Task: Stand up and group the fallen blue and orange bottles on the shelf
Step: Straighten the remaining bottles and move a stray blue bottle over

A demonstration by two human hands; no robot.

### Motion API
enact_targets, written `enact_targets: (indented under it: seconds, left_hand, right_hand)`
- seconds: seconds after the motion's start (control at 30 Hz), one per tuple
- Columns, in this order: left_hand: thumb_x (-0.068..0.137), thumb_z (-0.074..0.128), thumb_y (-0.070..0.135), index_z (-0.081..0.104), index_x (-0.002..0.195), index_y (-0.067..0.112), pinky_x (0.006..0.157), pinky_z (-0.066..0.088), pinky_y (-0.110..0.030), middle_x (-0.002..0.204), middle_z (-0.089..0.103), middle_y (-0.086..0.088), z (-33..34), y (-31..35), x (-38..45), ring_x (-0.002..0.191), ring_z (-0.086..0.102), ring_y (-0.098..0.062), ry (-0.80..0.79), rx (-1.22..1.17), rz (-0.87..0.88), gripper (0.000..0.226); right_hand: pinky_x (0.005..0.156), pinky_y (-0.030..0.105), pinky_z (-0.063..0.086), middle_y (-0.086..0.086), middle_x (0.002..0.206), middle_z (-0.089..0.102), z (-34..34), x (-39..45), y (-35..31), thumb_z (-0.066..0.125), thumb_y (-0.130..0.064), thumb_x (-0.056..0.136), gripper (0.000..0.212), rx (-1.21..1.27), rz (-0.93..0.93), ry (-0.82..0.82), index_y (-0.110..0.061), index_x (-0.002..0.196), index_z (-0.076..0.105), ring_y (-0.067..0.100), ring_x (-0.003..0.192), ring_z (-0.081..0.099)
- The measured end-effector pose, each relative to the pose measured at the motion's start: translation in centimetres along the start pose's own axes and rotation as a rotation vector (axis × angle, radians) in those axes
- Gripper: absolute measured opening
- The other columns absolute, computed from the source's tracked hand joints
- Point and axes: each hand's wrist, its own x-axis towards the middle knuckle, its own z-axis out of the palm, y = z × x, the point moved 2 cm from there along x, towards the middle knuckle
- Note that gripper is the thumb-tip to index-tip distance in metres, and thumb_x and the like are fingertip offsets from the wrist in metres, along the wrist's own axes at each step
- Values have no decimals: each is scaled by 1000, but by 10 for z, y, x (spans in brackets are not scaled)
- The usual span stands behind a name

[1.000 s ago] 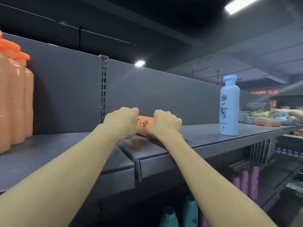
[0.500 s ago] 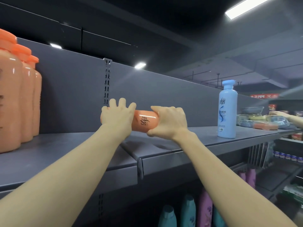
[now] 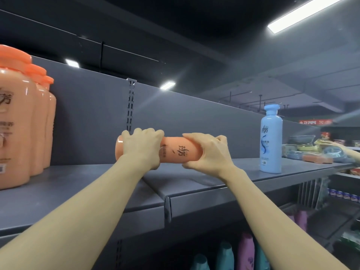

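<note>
An orange bottle [image 3: 180, 151] with dark lettering lies sideways in the air just above the grey shelf [image 3: 194, 184]. My left hand [image 3: 142, 147] grips its left end, fingers curled over the top. My right hand [image 3: 209, 152] grips its right end and hides that end. Three orange bottles [image 3: 23, 121] stand upright in a row at the shelf's far left. A single blue bottle [image 3: 271, 139] stands upright on the shelf at the right.
The grey back panel [image 3: 91, 117] rises behind the shelf. Blue and purple bottles [image 3: 245, 250] fill the shelf below. At the far right, another person's hand [image 3: 339, 148] reaches over trays of goods [image 3: 303, 151].
Both hands have lifted the orange bottle off the shelf and hold it higher, still sideways. The left hand's fingers have curled round it. The view has shifted so the standing orange bottles look nearer.
</note>
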Motion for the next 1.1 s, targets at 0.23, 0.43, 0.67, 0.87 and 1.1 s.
enact_targets:
  seconds: [0.23, 0.43, 0.67, 0.87, 1.1]
  left_hand:
    - [70, 68, 19, 50, 110, 24, 90, 34, -41, 105, 53, 2, -3, -2, 2, 103, 46, -25, 64, -30, -59, 44]
    - [69, 69, 20, 51, 108, 25, 85, 31, -38, 95, 47, 3, -7, -5, 2, 96, 40, -22, 57, -24, -93, 43]
    - [66, 71, 21, 50, 101, 22, 78, 26, -36, 92, 40, 3, -9, -7, 3, 88, 33, -21, 73, -102, -199, 41]
    - [62, 73, 25, 45, 93, 21, 77, 26, -37, 92, 43, 0, -11, -11, 2, 88, 36, -21, 80, -179, -299, 42]
    - [68, 68, 36, 42, 90, 18, 78, 25, -39, 91, 41, -2, -13, -10, 2, 91, 42, -24, 182, -232, -328, 38]
  right_hand:
    - [113, 53, 2, -7, 158, 14, 9, 5, 0, 73, -36, 74, 79, 62, 181, -17, -39, 142, 33, 14, 147, -4]
    - [113, 45, 9, -5, 152, 31, 14, 4, 0, 73, -28, 76, 64, 114, 145, 117, -30, 135, 49, 16, 146, 8]
    - [92, 29, 17, 4, 133, 47, 23, 1, -8, 69, -26, 67, 49, 201, 128, 383, -18, 115, 65, 26, 128, 35]
    - [96, 34, 35, -3, 111, 48, 21, 11, -26, 67, -22, 82, 27, 581, 373, 244, -19, 101, 48, 19, 115, 43]
    - [85, 40, 39, 2, 134, 50, 40, 26, -60, 67, -32, 84, 80, 1309, 742, -136, -24, 142, 13, 24, 108, 57]
